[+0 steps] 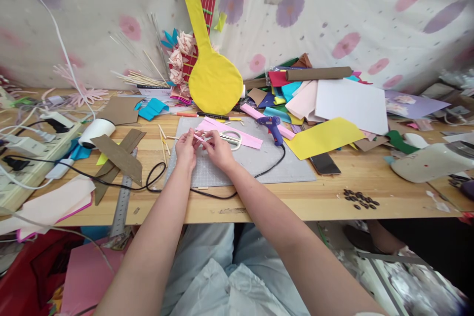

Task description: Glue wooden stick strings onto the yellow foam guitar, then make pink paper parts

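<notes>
Both of my hands meet above the grey cutting mat [292,167]. Between the fingertips is a small pink paper strip [199,138], partly covered by the fingers. My left hand [186,149] pinches its left end, and my right hand [219,150] pinches the right side. White-handled scissors [237,141] lie on the mat just behind my right hand. Under them rests a wide pink paper strip [252,140]. A blue hot glue gun [272,127] stands to the right on the mat, its black cord curving back toward my wrists.
A yellow banjo-shaped piece [215,81] leans at the back. Paper sheets, including a yellow one [324,137], pile up at right near a phone [325,163] and black beads [361,199]. At left are brown strips [120,160], a metal ruler [123,202] and a power strip [35,168].
</notes>
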{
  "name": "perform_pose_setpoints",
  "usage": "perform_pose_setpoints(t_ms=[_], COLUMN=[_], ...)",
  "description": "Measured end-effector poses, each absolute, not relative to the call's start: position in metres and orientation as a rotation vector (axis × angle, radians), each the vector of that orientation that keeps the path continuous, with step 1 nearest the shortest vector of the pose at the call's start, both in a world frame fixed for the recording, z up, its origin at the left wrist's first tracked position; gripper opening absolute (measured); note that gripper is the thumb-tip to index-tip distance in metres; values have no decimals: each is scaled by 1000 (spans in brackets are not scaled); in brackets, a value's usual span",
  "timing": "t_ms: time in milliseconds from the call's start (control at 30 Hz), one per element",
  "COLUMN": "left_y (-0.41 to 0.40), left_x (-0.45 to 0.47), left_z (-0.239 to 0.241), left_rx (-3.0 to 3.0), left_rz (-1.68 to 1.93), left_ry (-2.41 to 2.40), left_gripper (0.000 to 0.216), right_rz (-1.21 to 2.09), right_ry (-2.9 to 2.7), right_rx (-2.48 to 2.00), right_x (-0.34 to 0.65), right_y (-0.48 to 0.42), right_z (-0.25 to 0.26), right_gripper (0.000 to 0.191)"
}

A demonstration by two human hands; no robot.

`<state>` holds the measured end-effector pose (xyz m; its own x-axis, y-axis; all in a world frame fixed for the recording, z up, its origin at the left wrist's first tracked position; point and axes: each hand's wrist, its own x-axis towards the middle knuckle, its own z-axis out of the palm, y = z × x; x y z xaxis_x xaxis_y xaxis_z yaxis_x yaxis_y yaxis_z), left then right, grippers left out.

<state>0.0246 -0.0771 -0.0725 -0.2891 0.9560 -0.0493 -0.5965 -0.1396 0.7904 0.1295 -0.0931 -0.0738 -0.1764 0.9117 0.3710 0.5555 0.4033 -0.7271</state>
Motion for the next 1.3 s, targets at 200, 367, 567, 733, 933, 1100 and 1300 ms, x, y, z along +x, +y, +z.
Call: perform_pose_setpoints(t_ms=[200, 367, 567, 733, 933, 1100, 1300], left_y=[-83, -83, -79, -82, -84, -81, -82], left_x=[30, 31, 26, 28, 28, 26, 26], left_z=[-72, -74, -76, -75, -74, -76, -75], left_rx=[772, 722, 655, 694, 746, 667, 688], left_rz=[1537, 1651, 1725, 1666, 1627, 1722, 1708], left_ry=[936, 1020, 998, 998, 996, 1076, 1068], left_gripper=[33, 23, 20, 23, 24, 24, 28], right_rz=[667, 675, 651, 662, 727, 661, 657], right_ry=[-1821, -1903, -1804, -1723, -1738, -1845, -1817], right_rx=[-1223, -1215, -1171, -1160, -1176, -1121, -1146], right_x=[135, 140, 143, 142, 144, 145, 146], right_y=[-91, -90, -89, -87, -85, -86, -86], right_z=[-72, -70, -72, -73, -73, -72, -71], right_gripper=[15, 29, 34, 24, 20, 27, 19])
